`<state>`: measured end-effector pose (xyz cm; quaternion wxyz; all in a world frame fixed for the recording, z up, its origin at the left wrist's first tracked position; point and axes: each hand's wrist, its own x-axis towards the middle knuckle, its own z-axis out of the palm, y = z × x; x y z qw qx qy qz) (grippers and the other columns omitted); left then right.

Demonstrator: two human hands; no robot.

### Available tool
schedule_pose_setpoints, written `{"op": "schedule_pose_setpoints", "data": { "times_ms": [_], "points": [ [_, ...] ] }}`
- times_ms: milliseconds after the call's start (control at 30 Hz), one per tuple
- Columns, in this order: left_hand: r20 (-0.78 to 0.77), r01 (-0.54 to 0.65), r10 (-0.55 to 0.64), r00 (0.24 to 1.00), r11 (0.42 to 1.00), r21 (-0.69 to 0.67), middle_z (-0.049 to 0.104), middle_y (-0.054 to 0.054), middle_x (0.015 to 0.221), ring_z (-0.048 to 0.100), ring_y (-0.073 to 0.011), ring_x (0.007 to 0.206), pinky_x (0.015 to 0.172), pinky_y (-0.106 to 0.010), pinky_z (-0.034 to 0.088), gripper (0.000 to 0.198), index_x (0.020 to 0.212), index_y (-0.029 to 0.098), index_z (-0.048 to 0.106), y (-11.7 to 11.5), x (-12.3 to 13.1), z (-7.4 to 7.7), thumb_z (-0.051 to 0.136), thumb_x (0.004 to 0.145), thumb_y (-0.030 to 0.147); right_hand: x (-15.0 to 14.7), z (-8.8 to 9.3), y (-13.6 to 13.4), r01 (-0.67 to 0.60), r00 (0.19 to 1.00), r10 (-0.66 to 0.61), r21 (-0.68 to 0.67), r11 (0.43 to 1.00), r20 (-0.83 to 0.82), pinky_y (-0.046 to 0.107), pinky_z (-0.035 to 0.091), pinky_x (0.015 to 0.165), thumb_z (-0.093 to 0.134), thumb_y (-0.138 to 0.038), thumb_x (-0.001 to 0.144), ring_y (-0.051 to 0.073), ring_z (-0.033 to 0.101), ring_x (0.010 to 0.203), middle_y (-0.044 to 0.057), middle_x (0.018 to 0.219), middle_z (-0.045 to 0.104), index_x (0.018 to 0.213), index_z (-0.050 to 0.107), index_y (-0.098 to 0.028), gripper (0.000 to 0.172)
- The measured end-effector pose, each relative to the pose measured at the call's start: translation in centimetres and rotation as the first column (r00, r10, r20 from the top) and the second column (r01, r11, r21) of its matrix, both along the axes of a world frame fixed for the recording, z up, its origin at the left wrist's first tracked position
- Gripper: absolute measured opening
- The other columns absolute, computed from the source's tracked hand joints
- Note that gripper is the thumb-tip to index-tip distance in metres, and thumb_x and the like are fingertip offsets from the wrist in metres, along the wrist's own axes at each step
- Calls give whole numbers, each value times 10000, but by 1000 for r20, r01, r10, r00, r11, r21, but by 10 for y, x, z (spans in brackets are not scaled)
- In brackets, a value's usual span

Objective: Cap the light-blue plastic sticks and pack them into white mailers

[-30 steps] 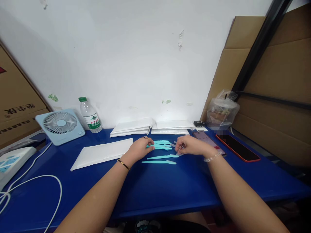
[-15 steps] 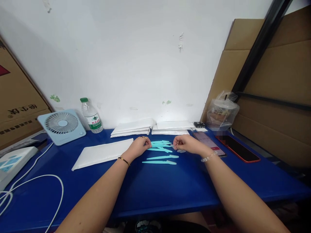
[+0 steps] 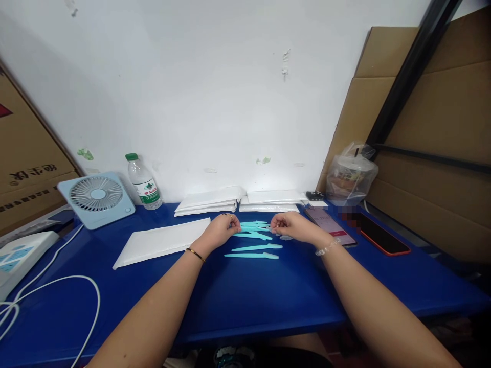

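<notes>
My left hand (image 3: 226,228) is pinched on the handle end of a turquoise eyebrow razor (image 3: 254,229), over a small pile of similar razors. At the other end of that razor, my right hand (image 3: 283,225) has its fingers closed at the blade tip. Whether a small clear cap sits between the right fingertips is too small to tell. Pale translucent pieces, like blade caps (image 3: 285,237), lie just under the right hand. Two separate razors, an upper one (image 3: 257,248) and a lower one (image 3: 251,255), lie side by side nearer to me.
A white padded envelope (image 3: 161,242) lies left of the razors. Stacked envelopes (image 3: 209,200) rest against the wall. A blue fan (image 3: 96,200), a water bottle (image 3: 144,184) and a power strip (image 3: 28,260) stand left. Two phones, one lit (image 3: 332,227) and one dark (image 3: 381,235), lie right.
My right hand has shifted slightly left, toward my left hand and the razor's blade end. The left hand stays almost where it was, and the two nearer razors have not moved.
</notes>
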<state>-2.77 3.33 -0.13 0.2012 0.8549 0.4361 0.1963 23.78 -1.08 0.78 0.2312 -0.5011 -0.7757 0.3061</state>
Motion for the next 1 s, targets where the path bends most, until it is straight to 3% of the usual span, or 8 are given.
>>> {"op": "schedule_pose_setpoints", "data": {
  "times_ms": [200, 300, 400, 567, 667, 767, 1000],
  "points": [
    [-5, 23, -23, 1000, 999, -27, 636, -16, 815, 566, -152, 711, 598, -248, 388, 190, 821, 186, 625, -13, 6, 8, 552, 788, 358, -11, 2, -5, -46, 998, 47, 4, 999, -34, 218, 427, 569, 595, -353, 777, 116, 550, 627, 19, 705, 629, 848, 650, -155, 217],
    [-51, 70, -77, 996, 990, -124, 636, -12, 775, 569, -149, 681, 561, -237, 379, 225, 802, 185, 638, -19, 8, 9, 573, 769, 398, -8, 6, -7, -101, 995, 101, -33, 994, 0, 219, 422, 570, 578, -339, 778, 125, 558, 634, 28, 721, 647, 835, 660, -149, 214],
    [-91, 98, -120, 989, 972, -214, 634, -2, 742, 573, -149, 655, 540, -232, 382, 258, 812, 195, 639, -20, 7, 7, 598, 749, 442, 3, 10, -7, -59, 994, 62, -38, 998, 95, 225, 424, 580, 588, -299, 755, 144, 584, 662, 44, 756, 672, 809, 672, -150, 179],
    [-144, 22, -14, 990, 998, 57, 637, -25, 952, 585, -193, 874, 690, -255, 416, 198, 891, 221, 647, -13, 7, 0, 612, 757, 362, 16, 11, -3, 20, 949, -10, -29, 999, 316, 236, 421, 585, 668, -199, 647, 170, 598, 661, 38, 729, 667, 715, 662, -164, 76],
    [-191, 45, -32, 981, 997, 63, 638, -27, 905, 583, -189, 849, 682, -253, 414, 133, 803, 213, 655, -9, 7, -4, 602, 766, 330, 14, 10, -3, 28, 939, -14, -35, 999, 344, 237, 413, 575, 650, -174, 660, 165, 592, 646, 41, 742, 662, 728, 641, -166, 68],
    [-164, 44, -40, 986, 999, 23, 635, -17, 826, 577, -166, 760, 623, -243, 399, 131, 760, 203, 634, -6, 6, -6, 585, 779, 323, 12, 9, -3, 22, 950, -10, -35, 999, 311, 243, 406, 577, 632, -214, 702, 166, 585, 662, 48, 765, 665, 739, 622, -166, 62],
    [-58, -12, 12, 998, 1000, 0, 620, 0, 762, 565, -147, 689, 567, -236, 371, 149, 806, 204, 615, -5, 4, -4, 575, 792, 346, 8, 4, -2, -29, 998, 34, -88, 996, 47, 231, 424, 542, 608, -355, 756, 126, 556, 580, 18, 699, 624, 810, 603, -165, 198]
  ]
}}
